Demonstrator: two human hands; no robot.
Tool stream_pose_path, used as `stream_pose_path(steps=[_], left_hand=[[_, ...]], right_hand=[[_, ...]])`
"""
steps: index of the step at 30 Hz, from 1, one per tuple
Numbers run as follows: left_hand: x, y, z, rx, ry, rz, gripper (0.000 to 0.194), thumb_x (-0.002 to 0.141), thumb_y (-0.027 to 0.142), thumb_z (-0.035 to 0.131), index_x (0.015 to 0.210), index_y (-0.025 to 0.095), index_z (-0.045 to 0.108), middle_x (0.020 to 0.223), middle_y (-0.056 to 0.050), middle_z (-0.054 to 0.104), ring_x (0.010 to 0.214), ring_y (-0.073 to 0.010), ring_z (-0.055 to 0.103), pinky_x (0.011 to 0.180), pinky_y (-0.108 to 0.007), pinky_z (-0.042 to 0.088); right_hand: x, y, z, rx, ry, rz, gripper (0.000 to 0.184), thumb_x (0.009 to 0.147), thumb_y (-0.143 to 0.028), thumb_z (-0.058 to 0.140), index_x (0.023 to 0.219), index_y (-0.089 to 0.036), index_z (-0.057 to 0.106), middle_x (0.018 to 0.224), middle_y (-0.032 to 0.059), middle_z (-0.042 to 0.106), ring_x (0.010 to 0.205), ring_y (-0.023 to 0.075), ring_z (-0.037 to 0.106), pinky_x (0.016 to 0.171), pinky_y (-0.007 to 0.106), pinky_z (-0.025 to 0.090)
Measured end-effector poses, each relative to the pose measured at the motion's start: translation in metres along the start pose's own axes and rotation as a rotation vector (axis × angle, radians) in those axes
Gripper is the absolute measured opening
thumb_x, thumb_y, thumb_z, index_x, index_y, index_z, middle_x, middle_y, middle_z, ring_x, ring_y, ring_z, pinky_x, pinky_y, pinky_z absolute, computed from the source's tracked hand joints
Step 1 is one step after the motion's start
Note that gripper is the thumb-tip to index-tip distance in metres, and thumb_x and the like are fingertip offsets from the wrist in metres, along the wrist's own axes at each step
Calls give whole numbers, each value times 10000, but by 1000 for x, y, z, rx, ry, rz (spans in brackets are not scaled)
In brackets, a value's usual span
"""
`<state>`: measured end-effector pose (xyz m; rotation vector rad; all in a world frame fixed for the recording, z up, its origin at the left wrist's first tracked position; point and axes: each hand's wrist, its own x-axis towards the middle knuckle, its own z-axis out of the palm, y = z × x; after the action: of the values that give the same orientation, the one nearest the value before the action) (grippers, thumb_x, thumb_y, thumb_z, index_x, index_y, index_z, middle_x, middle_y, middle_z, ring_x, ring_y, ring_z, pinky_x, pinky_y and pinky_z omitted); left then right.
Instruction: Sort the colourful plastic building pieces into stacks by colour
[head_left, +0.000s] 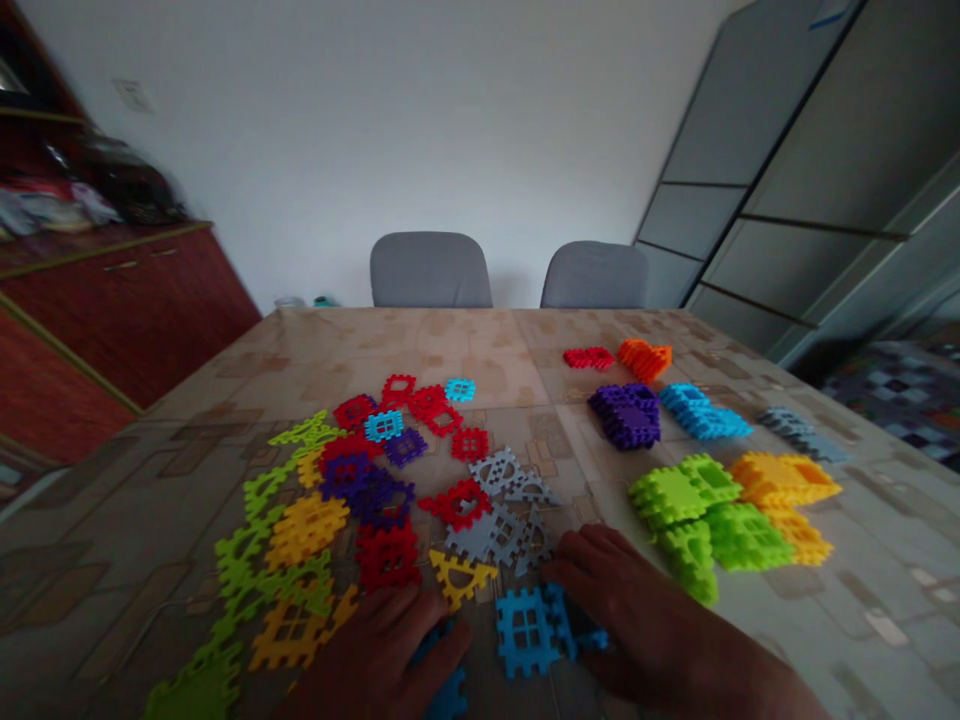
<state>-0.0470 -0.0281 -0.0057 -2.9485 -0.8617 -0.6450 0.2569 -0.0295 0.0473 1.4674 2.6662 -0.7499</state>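
Flat plastic waffle-block pieces lie spread over the table. My left hand (379, 655) rests low on the near side, over a blue waffle piece (446, 690) that is partly hidden under its fingers. My right hand (634, 620) lies to the right, its fingertips beside a joined blue waffle piece (526, 630). A yellow triangular piece (459, 575) sits just above my left hand. Grey pieces (491, 535) lie above the gap between my hands. Sorted heaps of green (686, 510) and orange-yellow (784, 480) blocks stand to the right of my right hand.
Red, purple, blue and grey blocks lie farther along the patterned table (480, 350). Long green and yellow pieces (255, 570) spread left. Two grey chairs (431, 270) stand beyond the far edge, with a dark red cabinet (127, 310) at left and grey shelving (750, 180) at right.
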Motion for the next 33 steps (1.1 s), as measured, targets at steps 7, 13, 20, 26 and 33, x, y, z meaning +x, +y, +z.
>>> stream_pose_path(steps=[7,13,20,26,33], left_hand=[[29,7,-2,-50,-67,16,496,968,673,517,1218,254,608,1046,-66,681,905,-249,627,780,-336,510],[72,23,11,-116,-420,-193,552,718,589,858,1054,193,670,1083,-88,635,1027,-321,585,883,-447,521],[78,17,-4,-267,-467,-105,329,821,223,757,1126,230,633,1195,-74,607,1097,-278,573,958,-418,515],[82,11,-29,-393,-497,-18,410,843,73,680,1175,311,638,1234,-7,651,1127,-209,629,934,-309,545],[69,-61,-35,-310,-221,-155,469,923,140,568,1359,310,606,1415,-37,624,1304,-221,572,1116,-360,435]], right_hand=[[-2,9,-4,5,73,5,610,724,-160,762,1314,-204,613,1287,103,622,1196,307,512,1074,492,348],[6,10,-12,34,159,11,333,833,-149,714,1156,-212,661,1149,81,669,1096,266,568,981,432,416],[3,19,-9,38,152,19,306,858,-228,752,1150,-203,664,1110,78,687,1062,274,599,973,452,431],[4,20,-6,10,205,24,315,924,-159,633,1234,-208,654,1198,108,689,1101,280,615,979,458,463],[16,9,-26,-66,163,75,341,925,-130,611,1259,-171,669,1191,127,706,1099,297,646,976,459,508]])
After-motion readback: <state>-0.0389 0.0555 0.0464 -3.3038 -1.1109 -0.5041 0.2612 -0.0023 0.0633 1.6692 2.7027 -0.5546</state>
